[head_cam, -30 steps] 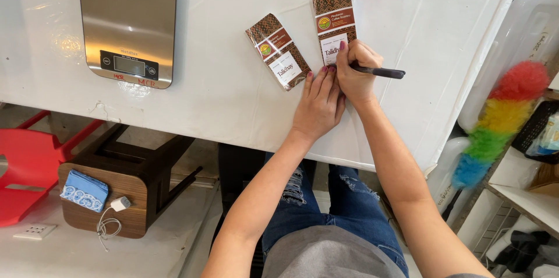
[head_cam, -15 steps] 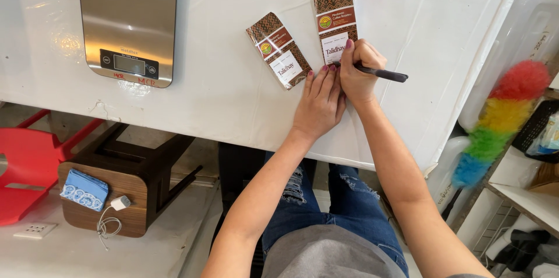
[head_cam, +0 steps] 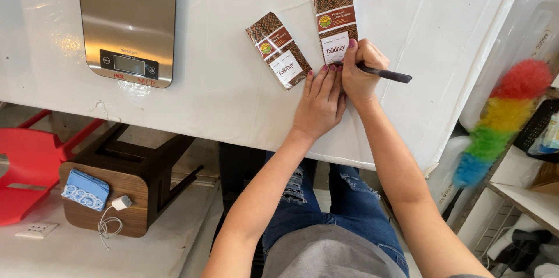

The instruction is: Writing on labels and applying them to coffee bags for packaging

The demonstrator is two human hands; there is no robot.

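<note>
A black pen point(head_cam: 381, 72) was pinched in the right hand point(head_cam: 361, 68), tip on the upright brown packet point(head_cam: 336, 25), long axis pointing away from the person. Left hand point(head_cam: 319, 103) was laid flat, fingers together, just below it; 2nd packet point(head_cam: 278, 50) lay tilted to the left on the white table point(head_cam: 221, 97).

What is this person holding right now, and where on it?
The right hand holds a dark pen near its writing end. The left hand grips nothing; its fingers press flat by the brown packet.
</note>
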